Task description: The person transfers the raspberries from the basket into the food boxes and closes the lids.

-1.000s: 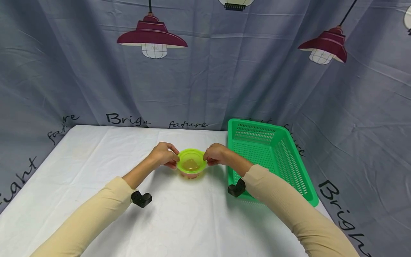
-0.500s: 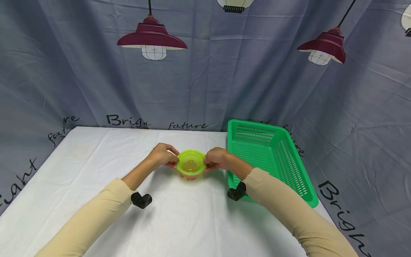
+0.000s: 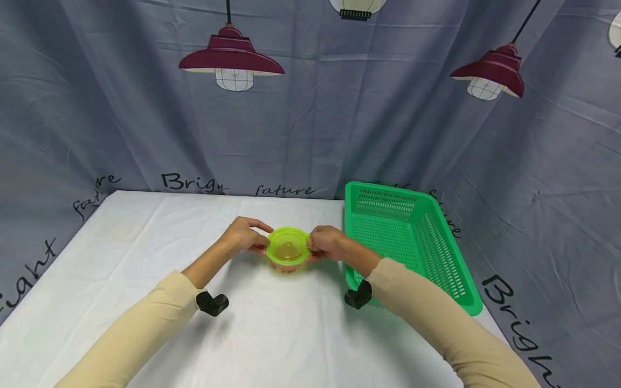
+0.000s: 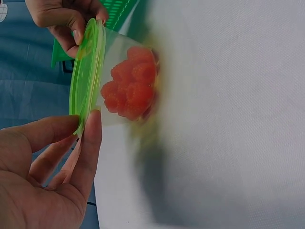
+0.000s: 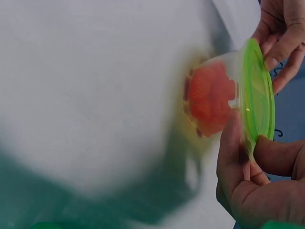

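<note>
Between the hands is a small clear plastic tub (image 5: 228, 62) with a translucent lime-green lid (image 3: 288, 245) over its top. Red raspberries (image 4: 131, 83) show through its wall. From the left side, my left hand (image 3: 242, 235) pinches the rim, thumb on the lid and fingers under the edge. Opposite it, my right hand (image 3: 330, 242) grips the other side, with its thumb on the lid's edge and fingers against the tub below. The lid looks level with the rim; whether it is fully snapped down I cannot tell. The tub's base is at the white tabletop.
A green perforated plastic basket (image 3: 456, 248) stands on the right of the white-covered table (image 3: 271, 334), beneath the right forearm. Behind hangs a grey-blue curtain (image 3: 310, 118) printed with lamps and lettering. Each wrist carries a black camera (image 3: 212, 303).
My right hand has shifted slightly down and toward me along the lid's edge, its fingers now closer around the tub. The left hand and tub have hardly moved.
</note>
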A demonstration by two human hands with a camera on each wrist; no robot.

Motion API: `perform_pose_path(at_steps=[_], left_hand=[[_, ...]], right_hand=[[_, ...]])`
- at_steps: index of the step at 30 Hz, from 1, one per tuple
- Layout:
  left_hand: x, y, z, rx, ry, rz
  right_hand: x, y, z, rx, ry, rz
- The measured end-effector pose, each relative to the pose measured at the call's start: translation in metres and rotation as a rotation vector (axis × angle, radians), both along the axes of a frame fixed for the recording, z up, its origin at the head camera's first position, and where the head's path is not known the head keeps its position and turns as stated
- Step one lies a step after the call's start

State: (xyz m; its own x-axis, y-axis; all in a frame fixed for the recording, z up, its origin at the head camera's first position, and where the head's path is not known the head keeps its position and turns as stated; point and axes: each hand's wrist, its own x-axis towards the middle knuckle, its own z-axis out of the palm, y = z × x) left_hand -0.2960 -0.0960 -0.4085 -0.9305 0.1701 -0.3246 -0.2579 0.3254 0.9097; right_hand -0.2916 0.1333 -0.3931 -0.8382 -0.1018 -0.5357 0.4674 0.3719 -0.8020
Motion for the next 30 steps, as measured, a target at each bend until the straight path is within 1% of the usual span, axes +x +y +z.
perform_pose_path(at_steps=[3,8,12,17,22,27,30], left_hand=[[0.0,0.0,0.0,0.003,-0.002,0.002],[0.0,0.001,-0.001,0.006,0.006,-0.007],[0.0,0.001,-0.001,-0.01,0.01,-0.009],[0.0,0.0,0.0,-0.029,0.021,-0.004],[0.001,0.0,0.002,-0.03,0.025,-0.011],[0.002,0.0,0.003,-0.056,0.06,-0.02],[0.003,0.0,0.003,-0.083,0.089,-0.043]], right_hand=[[0.002,0.001,-0.002,-0.002,0.048,0.006],[0.008,0.002,0.0,0.045,0.123,0.044],[0.011,0.0,0.002,0.055,0.144,0.065],[0.013,-0.001,0.005,0.023,0.177,0.098],[0.012,0.0,0.005,0.038,0.181,0.137],[0.012,0.0,0.002,0.061,0.2,0.155],[0.012,-0.001,0.0,0.071,0.206,0.151]])
